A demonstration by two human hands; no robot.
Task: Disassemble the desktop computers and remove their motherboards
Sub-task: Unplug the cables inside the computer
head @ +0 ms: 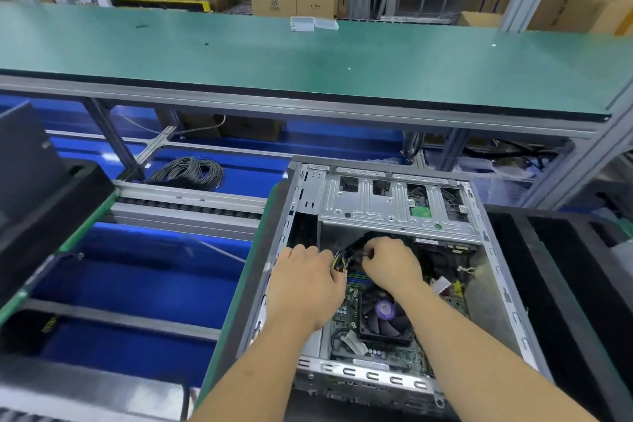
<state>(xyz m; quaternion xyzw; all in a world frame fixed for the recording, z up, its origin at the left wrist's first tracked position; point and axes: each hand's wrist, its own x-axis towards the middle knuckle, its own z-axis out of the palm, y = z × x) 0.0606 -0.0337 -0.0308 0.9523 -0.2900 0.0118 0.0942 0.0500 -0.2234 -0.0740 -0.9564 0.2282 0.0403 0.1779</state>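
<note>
Reaching into an open desktop computer case [376, 202] lying on its side on the worktop [239, 288], a person is working both hands at a bundle of black and yellow power cables [346, 255] above the motherboard [346, 310]. The left hand [305, 288] is curling over the near side of the bundle, its fingertips hidden, so whether it is pinching a plug cannot be told. The right hand [390, 264] is bending its fingers round the cable loop. The cables are looking soft and springy, best taken at the plug body and not by the wires. The motherboard, sitting flat on the case floor under the black cooler fan [385, 319], is likely thin, stiff and fragile; it is probably best lifted by its bare edges, while the sheet-metal case is looking light but sharp-edged.
</note>
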